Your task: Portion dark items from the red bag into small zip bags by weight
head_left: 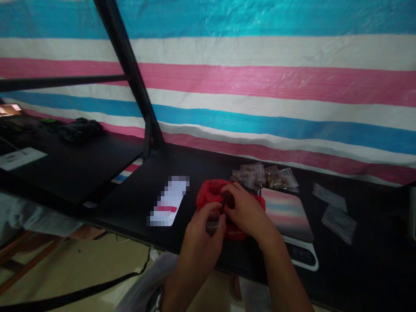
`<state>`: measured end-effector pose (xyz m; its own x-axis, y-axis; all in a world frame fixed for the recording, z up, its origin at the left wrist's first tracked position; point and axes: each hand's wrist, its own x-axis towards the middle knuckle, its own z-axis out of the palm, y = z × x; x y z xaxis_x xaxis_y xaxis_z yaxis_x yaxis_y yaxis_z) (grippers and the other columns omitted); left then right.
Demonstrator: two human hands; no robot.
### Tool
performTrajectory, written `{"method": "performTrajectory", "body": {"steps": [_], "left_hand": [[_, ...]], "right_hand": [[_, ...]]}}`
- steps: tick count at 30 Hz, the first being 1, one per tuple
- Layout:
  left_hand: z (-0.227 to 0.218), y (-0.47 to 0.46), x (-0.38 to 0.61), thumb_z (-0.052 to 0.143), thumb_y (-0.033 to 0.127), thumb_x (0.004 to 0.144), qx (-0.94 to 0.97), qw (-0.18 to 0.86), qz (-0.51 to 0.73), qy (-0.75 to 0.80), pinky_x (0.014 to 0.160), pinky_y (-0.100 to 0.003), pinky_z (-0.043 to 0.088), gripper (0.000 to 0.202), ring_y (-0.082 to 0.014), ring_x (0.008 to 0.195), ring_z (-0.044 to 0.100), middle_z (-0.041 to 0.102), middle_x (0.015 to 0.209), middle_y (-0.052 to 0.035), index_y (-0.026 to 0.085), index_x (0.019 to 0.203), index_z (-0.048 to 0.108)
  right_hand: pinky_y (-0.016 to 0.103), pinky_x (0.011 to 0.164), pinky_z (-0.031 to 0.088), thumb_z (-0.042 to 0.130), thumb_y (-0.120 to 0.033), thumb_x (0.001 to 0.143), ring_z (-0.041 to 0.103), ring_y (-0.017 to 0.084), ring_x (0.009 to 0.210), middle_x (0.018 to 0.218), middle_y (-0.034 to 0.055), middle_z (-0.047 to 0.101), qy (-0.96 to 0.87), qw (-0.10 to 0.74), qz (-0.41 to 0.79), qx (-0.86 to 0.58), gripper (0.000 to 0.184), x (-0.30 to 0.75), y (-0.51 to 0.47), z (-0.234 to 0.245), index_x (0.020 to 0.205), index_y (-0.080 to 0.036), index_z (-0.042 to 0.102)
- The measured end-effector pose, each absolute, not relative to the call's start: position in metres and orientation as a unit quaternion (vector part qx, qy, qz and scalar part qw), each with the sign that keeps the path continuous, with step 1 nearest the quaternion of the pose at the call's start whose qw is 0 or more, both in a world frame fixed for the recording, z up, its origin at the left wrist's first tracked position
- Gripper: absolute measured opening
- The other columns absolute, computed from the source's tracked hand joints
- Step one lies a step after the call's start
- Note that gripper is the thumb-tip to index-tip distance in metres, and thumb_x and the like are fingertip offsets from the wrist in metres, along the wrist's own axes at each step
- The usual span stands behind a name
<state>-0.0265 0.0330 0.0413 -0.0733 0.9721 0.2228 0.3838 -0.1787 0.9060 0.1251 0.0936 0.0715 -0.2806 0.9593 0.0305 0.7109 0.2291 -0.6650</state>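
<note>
A red plastic bag (205, 191) sits open on the black table, and both my hands are over it. My left hand (199, 238) is closed on a small clear plastic bag (212, 224), held between thumb and fingers. Close against it, my right hand (245, 210) has its fingers curled in a pinch near the small bag's top. Something dark shows at those fingertips, too small to name. To the right of the red bag lies a flat scale (289, 214) with a shiny plate and dark buttons.
Several filled zip bags (281, 178) with brownish contents lie behind the scale. Flat clear bags (339, 224) are at the right. A pixelated white phone-like screen (169, 206) lies at left. A black metal frame (139, 95) rises beyond it, before a striped sheet (260, 82).
</note>
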Motion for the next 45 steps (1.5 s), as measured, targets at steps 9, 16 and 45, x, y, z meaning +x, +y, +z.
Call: {"method": "performTrajectory", "body": {"steps": [9,16,45], "left_hand": [[0.046,0.041,-0.035,0.063,0.031,0.092,0.550,0.352,0.485,0.581,0.076,-0.032,0.060,0.018,-0.0208,0.079,0.075,0.079,0.090,-0.0026,0.023,0.104,0.074],[0.040,0.044,-0.043,0.063,0.033,0.093,0.560,0.300,0.460,0.620,0.079,-0.037,0.062,0.021,-0.0245,0.085,0.078,0.080,0.097,-0.0055,0.023,0.108,0.073],[0.043,0.037,-0.029,0.083,0.050,0.075,0.296,0.488,0.610,0.549,0.066,-0.024,0.054,0.048,-0.0147,0.070,0.065,0.070,0.080,0.0013,0.020,0.110,0.070]], "right_hand": [[0.031,0.088,0.048,0.064,0.001,0.077,0.065,0.017,0.095,0.113,0.0007,0.067,-0.778,0.211,0.332,-0.489,0.036,0.136,0.087,0.076,0.102,-0.023,0.069],[0.033,0.087,0.048,0.065,-0.002,0.078,0.067,0.018,0.097,0.116,0.0018,0.070,-0.769,0.200,0.313,-0.520,0.037,0.136,0.086,0.076,0.108,-0.024,0.069],[0.028,0.077,0.048,0.068,-0.011,0.085,0.070,0.018,0.086,0.098,0.0025,0.077,-0.742,0.197,0.356,-0.533,0.024,0.134,0.083,0.079,0.107,-0.022,0.071]]}}
